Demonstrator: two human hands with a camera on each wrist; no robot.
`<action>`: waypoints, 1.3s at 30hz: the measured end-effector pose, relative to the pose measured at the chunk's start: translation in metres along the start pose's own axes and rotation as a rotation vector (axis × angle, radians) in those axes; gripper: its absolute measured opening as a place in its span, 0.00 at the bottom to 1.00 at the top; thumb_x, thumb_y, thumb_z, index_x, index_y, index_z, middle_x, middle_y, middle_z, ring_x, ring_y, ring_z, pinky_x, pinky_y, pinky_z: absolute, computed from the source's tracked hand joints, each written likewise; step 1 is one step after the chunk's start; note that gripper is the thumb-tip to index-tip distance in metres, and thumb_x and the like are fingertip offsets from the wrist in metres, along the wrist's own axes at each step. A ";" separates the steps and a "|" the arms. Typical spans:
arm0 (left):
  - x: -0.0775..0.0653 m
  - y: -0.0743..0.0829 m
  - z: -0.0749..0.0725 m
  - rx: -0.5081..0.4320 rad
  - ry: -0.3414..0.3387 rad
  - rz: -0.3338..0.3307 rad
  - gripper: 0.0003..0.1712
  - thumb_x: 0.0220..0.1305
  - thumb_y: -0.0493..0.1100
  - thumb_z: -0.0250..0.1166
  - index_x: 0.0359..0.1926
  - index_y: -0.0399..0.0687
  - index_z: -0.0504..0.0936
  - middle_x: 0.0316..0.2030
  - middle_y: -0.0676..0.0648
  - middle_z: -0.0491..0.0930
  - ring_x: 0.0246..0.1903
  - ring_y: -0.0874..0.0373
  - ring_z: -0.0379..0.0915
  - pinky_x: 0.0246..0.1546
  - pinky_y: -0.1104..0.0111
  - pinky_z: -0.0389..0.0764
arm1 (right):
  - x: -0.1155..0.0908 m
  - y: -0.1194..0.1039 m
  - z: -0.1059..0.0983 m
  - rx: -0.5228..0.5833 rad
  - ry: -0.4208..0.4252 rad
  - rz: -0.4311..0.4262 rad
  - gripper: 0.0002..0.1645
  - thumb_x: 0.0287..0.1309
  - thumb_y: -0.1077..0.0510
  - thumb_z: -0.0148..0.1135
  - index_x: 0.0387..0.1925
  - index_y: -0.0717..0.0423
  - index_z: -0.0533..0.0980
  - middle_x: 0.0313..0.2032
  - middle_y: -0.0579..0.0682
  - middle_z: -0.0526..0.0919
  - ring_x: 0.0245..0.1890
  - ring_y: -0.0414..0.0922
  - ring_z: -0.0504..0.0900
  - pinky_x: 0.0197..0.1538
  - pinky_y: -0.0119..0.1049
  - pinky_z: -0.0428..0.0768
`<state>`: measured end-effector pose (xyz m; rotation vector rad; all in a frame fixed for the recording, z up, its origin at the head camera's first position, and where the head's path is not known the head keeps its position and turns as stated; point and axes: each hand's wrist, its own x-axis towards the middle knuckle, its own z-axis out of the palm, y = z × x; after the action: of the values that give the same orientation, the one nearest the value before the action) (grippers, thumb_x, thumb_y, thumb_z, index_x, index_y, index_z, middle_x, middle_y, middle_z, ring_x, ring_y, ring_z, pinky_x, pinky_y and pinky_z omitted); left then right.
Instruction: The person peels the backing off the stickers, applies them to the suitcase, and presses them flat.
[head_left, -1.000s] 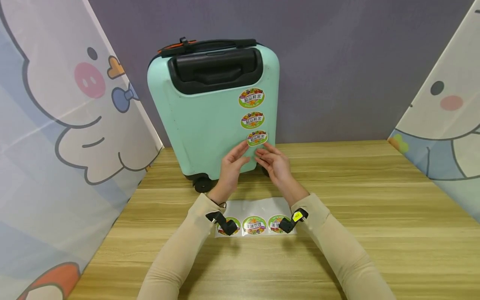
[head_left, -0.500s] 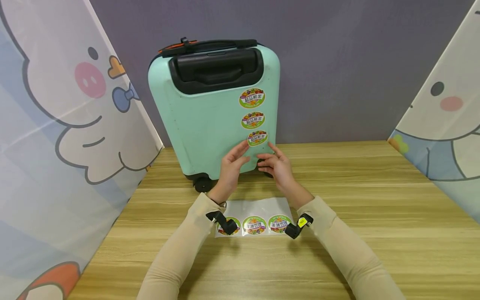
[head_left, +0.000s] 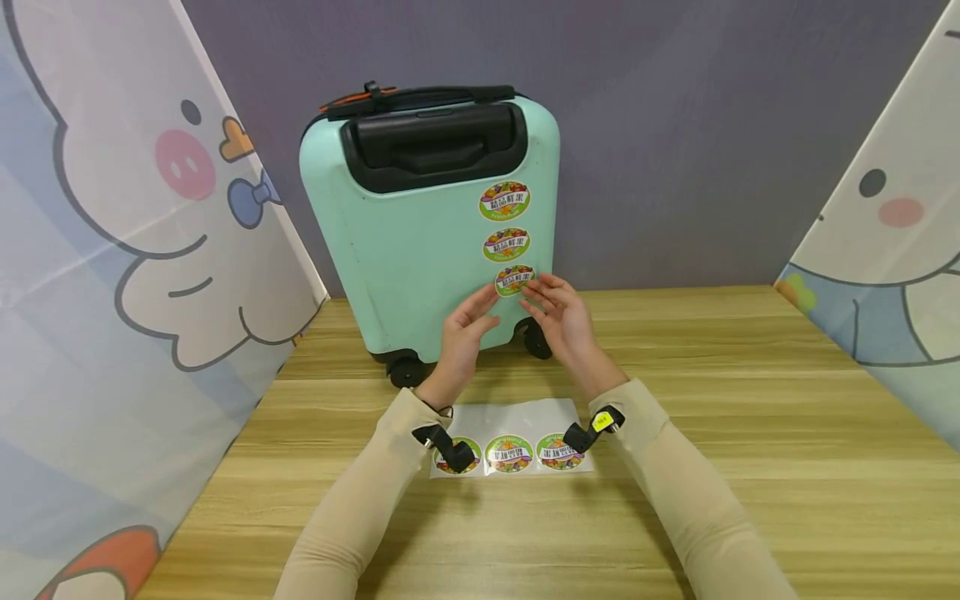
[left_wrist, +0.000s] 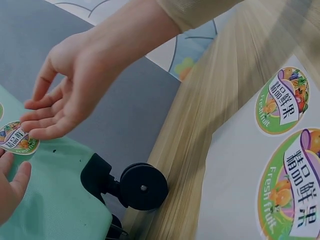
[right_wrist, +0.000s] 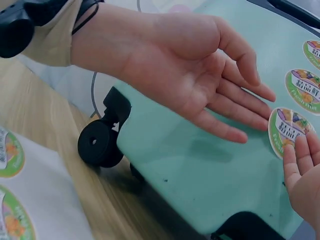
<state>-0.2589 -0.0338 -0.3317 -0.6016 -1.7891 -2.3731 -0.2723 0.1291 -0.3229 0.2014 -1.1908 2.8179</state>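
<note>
A mint-green suitcase stands upright on the table, with three oval fruit stickers in a column on its right side. The lowest sticker lies against the shell between both hands. My left hand has its fingertips at the sticker's left edge, the fingers nearly straight in the right wrist view. My right hand lays extended fingertips over the sticker's right part. Above it are the middle sticker and the top sticker. Neither hand grips anything.
A white backing sheet with three more oval stickers lies on the wooden table, below the wrists. Black wheels support the suitcase. A grey panel rises behind it, with cartoon-printed panels at both sides.
My right hand drew slightly right, off the lowest sticker's lower edge, then brought its fingertips back onto its right side. My left hand stays at the left edge.
</note>
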 end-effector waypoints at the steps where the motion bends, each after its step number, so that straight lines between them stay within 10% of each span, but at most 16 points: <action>1: 0.000 0.000 0.000 0.002 -0.003 0.001 0.29 0.65 0.23 0.52 0.68 0.29 0.68 0.66 0.34 0.68 0.68 0.46 0.64 0.65 0.52 0.68 | 0.001 0.000 0.002 0.007 -0.009 -0.006 0.11 0.72 0.69 0.40 0.47 0.56 0.69 0.39 0.50 0.81 0.45 0.46 0.79 0.56 0.40 0.76; 18: -0.002 0.004 0.000 -0.023 0.002 -0.003 0.28 0.67 0.23 0.51 0.68 0.27 0.65 0.66 0.32 0.67 0.67 0.43 0.64 0.60 0.61 0.74 | 0.012 0.005 0.015 -0.034 -0.112 -0.039 0.17 0.68 0.73 0.39 0.51 0.61 0.70 0.40 0.51 0.82 0.45 0.47 0.80 0.59 0.43 0.73; 39: -0.005 -0.001 -0.001 0.018 -0.017 0.162 0.23 0.64 0.19 0.50 0.60 0.25 0.67 0.61 0.28 0.71 0.60 0.35 0.70 0.48 0.68 0.79 | 0.013 0.003 0.009 -0.053 -0.055 -0.059 0.16 0.67 0.73 0.41 0.49 0.59 0.71 0.38 0.49 0.83 0.43 0.46 0.80 0.56 0.42 0.75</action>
<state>-0.2553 -0.0354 -0.3349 -0.7360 -1.6959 -2.2497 -0.2850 0.1208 -0.3173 0.3079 -1.2468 2.7436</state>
